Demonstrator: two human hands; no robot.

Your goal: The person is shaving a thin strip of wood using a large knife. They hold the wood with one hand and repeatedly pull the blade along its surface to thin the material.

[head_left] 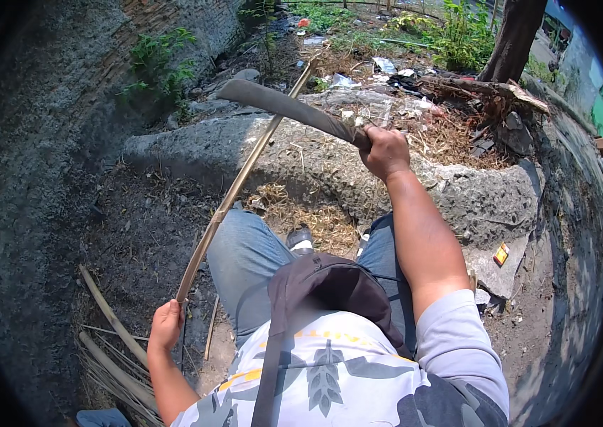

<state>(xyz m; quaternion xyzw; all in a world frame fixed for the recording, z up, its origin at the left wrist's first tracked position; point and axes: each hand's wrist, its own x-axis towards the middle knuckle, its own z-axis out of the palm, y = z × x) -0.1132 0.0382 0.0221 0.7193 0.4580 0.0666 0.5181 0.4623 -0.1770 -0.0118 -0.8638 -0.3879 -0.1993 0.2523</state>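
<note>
My right hand (387, 152) is closed round the handle of a machete (283, 105), arm stretched forward. The broad, dark blade points to the left. In my left hand (165, 326), low at the left, is the near end of a long split bamboo strip (236, 189). The strip slants up and away past my left knee, and its far end lies over a rough stone slab (194, 146). Near that far end the blade crosses over the strip; whether they touch I cannot tell.
More bamboo lengths (118, 317) and thin strips lie on the ground at my left. A rough wall (38, 178) rises on that side. Dry shavings (326, 228) lie by my feet. A small yellow and red packet (501, 254) rests on the right; a tree trunk (513, 43) stands beyond.
</note>
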